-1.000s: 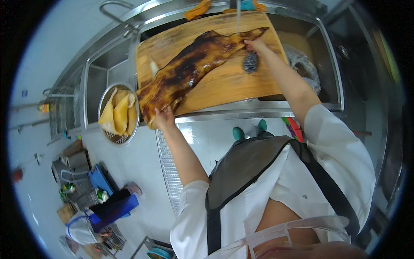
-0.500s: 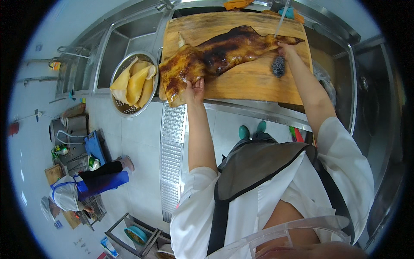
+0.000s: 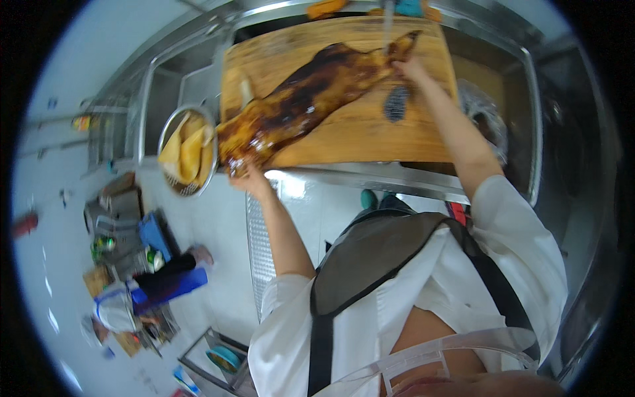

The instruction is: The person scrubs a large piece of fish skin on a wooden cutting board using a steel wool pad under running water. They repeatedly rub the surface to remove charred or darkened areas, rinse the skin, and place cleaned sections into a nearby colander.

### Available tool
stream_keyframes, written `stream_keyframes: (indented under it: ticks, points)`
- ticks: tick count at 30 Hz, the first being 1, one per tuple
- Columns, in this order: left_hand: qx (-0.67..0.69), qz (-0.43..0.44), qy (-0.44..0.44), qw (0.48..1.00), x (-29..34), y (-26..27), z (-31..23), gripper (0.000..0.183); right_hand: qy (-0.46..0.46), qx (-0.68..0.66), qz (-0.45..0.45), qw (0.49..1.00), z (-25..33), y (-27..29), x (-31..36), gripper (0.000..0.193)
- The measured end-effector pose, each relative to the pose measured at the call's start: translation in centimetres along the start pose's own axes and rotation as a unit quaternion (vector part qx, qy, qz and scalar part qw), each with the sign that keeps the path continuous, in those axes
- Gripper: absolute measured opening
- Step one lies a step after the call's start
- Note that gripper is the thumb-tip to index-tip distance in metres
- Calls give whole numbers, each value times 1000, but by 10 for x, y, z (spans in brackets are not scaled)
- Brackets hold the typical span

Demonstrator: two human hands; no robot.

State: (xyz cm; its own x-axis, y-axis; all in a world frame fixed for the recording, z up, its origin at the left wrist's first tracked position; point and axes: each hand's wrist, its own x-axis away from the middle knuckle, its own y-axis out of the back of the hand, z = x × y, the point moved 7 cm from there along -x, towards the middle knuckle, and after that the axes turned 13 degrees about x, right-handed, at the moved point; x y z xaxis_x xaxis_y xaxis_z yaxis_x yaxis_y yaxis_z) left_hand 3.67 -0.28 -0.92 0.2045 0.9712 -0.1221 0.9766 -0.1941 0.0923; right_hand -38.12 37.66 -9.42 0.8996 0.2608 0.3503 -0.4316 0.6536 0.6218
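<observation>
A long piece of browned, scorched animal skin (image 3: 301, 99) lies wet and glossy across a wooden board (image 3: 370, 145). My right hand (image 3: 410, 68) is closed around its narrow far-right end. At the broad near-left end, my left hand (image 3: 251, 178) grips the lower corner beside the board's front edge; its fingertips are partly hidden and blurred. A dark wire scouring pad (image 3: 395, 104) rests on the board, just below my right hand. Close to that hand, a thin stream of water (image 3: 388, 26) comes down on the skin's narrow end.
Left of the board stands a perforated metal colander (image 3: 207, 173) holding yellowish folded pieces (image 3: 192, 153). Steel sink basins flank the board, with a clear plastic bag (image 3: 486, 119) in the right one. Orange cloths (image 3: 326, 8) lie behind. A co-worker (image 3: 122, 308) is at the lower left.
The whole view has shifted. My left hand has drawn the broad end of the skin left and nearer, so the piece lies at a steeper slant. My right hand keeps its hold.
</observation>
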Motion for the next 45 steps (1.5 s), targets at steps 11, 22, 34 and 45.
stream_keyframes:
  ticks: [11,22,34,45]
  points:
    - [-342,413,-231,812,52,-286,-63,48,240,413,-3,878,68,-30,174,57]
    - [-478,505,-154,702,29,-323,-29,73,-17,125,-54,991,17,9,140,52]
    - [-539,440,-173,697,23,-270,-62,51,147,356,-123,915,122,-37,87,55]
    - [-294,526,-339,723,135,-313,-4,60,299,397,-173,850,130,-61,58,28]
